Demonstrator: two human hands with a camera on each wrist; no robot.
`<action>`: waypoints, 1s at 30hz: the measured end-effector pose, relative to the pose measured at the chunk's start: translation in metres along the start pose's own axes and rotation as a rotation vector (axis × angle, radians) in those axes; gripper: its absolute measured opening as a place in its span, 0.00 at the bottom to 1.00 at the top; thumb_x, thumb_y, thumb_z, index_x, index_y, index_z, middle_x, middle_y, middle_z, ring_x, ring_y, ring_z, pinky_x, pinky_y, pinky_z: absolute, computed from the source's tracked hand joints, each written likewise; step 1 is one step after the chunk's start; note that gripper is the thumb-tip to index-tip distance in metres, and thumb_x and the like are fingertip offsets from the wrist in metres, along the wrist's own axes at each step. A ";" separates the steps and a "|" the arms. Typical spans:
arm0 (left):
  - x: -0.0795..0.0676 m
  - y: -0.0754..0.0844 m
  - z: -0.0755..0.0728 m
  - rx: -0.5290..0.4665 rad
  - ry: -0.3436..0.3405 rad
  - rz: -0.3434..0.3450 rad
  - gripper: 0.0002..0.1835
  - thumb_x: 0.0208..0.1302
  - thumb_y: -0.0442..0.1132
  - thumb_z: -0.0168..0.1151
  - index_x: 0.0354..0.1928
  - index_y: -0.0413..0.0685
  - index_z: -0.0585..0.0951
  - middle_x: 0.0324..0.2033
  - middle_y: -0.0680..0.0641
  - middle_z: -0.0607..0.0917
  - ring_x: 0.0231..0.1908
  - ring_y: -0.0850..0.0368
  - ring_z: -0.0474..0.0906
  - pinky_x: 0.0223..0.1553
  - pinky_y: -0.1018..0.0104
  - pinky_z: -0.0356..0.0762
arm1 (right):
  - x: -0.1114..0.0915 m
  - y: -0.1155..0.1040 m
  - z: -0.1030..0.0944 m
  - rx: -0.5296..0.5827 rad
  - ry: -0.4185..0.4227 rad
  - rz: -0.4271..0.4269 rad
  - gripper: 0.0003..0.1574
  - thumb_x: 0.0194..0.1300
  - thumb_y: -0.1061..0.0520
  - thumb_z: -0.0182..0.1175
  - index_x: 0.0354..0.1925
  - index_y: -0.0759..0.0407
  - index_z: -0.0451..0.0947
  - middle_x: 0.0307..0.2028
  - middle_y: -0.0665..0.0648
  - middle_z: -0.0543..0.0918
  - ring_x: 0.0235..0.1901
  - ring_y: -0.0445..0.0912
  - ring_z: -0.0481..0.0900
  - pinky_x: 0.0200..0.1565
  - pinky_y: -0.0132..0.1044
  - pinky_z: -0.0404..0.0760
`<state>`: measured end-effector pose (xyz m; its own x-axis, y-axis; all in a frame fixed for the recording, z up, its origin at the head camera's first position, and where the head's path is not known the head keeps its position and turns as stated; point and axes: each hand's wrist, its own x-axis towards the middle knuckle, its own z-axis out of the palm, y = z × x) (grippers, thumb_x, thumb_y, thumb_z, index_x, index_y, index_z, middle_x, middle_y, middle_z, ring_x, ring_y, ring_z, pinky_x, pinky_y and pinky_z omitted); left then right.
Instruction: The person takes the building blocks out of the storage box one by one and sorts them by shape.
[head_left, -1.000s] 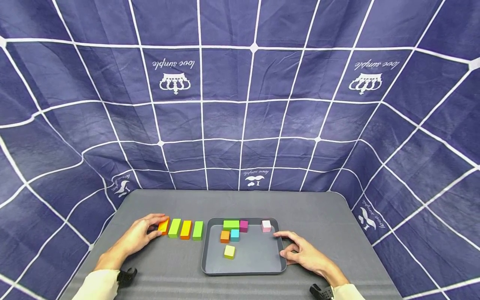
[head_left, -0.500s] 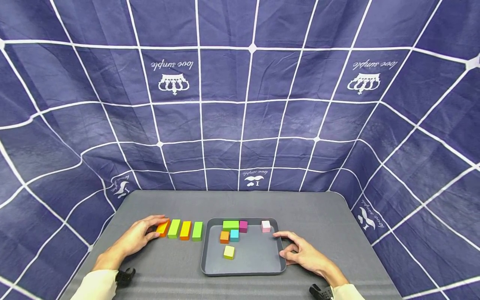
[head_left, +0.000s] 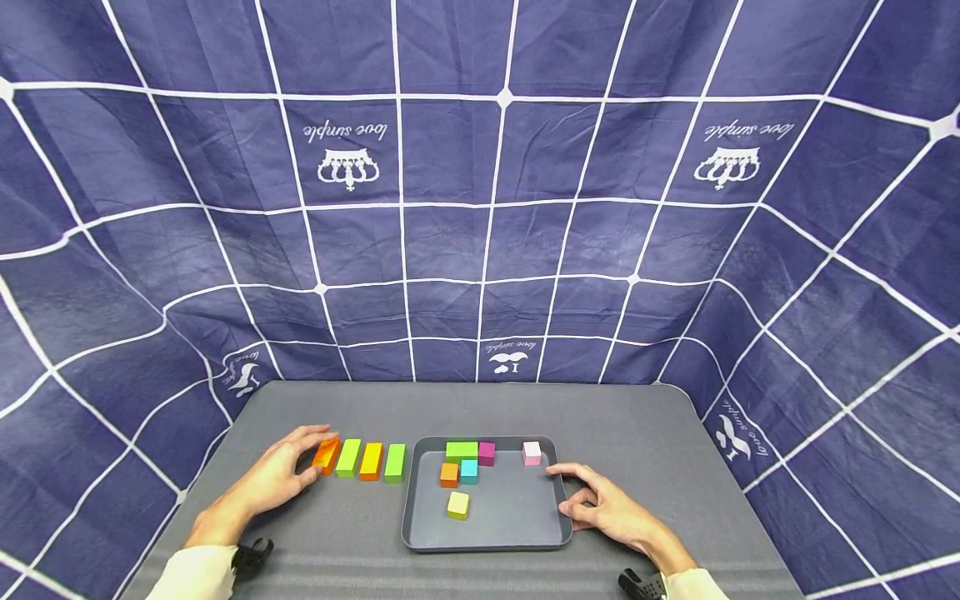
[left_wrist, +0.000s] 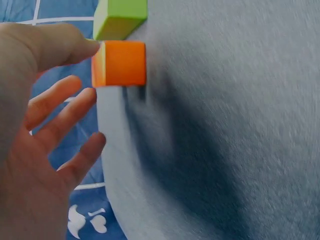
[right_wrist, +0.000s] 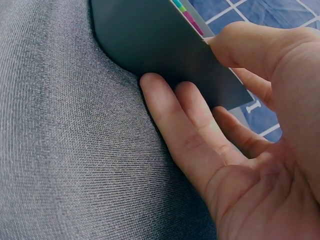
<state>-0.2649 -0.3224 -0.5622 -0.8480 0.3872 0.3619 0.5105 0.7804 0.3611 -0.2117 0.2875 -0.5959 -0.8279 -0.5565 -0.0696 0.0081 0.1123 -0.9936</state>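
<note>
At the left end of a row of blocks, my left hand (head_left: 285, 471) is spread beside an orange block (head_left: 326, 457). In the left wrist view the thumb tip overlaps the edge of that orange block (left_wrist: 125, 63), and the other visible fingers are apart from it. The block stands on the grey table. My right hand (head_left: 607, 502) holds the right side of a dark grey tray (head_left: 510, 521). In the right wrist view its thumb lies at the rim and other fingers rest against the outer wall (right_wrist: 150, 50).
Two green blocks (head_left: 348, 458) and an orange-yellow block (head_left: 371, 462) continue the row toward the tray. Inside the tray are a green block (head_left: 461, 451) and magenta (head_left: 487, 454), pink (head_left: 532, 453), blue (head_left: 468, 472), orange (head_left: 448, 475) and yellow cubes (head_left: 458, 506). A blue grid-patterned cloth (head_left: 442, 242) hangs behind.
My left thumb and fingers have loosened from the orange block and parted slightly, while the block stays at the row's end. The right hand and tray look the same.
</note>
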 end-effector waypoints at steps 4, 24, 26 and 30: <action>0.007 0.010 -0.003 -0.013 0.007 -0.023 0.33 0.62 0.27 0.82 0.70 0.50 0.90 0.70 0.41 0.89 0.69 0.35 0.88 0.67 0.34 0.84 | 0.001 -0.001 0.001 0.002 0.000 -0.001 0.43 0.84 0.66 0.67 0.87 0.68 0.62 0.45 0.66 0.91 0.50 0.46 0.94 0.54 0.42 0.97; 0.038 0.072 0.011 -0.009 0.002 0.083 0.27 0.71 0.35 0.83 0.70 0.57 0.90 0.67 0.52 0.91 0.67 0.44 0.91 0.67 0.38 0.89 | 0.000 -0.001 0.000 0.000 -0.001 0.011 0.44 0.84 0.65 0.67 0.88 0.67 0.62 0.46 0.68 0.93 0.50 0.46 0.95 0.54 0.42 0.97; 0.042 0.078 0.013 -0.008 -0.014 0.095 0.27 0.72 0.36 0.82 0.71 0.57 0.90 0.66 0.53 0.91 0.67 0.46 0.91 0.67 0.39 0.89 | 0.000 -0.001 0.000 0.009 -0.007 0.008 0.44 0.84 0.65 0.68 0.88 0.68 0.61 0.46 0.69 0.93 0.50 0.47 0.95 0.55 0.42 0.97; 0.049 0.088 0.019 -0.024 -0.044 0.127 0.26 0.74 0.36 0.81 0.72 0.57 0.90 0.66 0.54 0.91 0.66 0.48 0.91 0.68 0.41 0.89 | 0.001 -0.001 0.000 0.030 -0.029 -0.016 0.45 0.84 0.67 0.66 0.87 0.71 0.59 0.47 0.73 0.92 0.51 0.48 0.96 0.55 0.43 0.97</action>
<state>-0.2643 -0.2252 -0.5291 -0.7818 0.5034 0.3680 0.6166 0.7121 0.3358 -0.2124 0.2869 -0.5948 -0.8113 -0.5820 -0.0553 0.0115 0.0787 -0.9968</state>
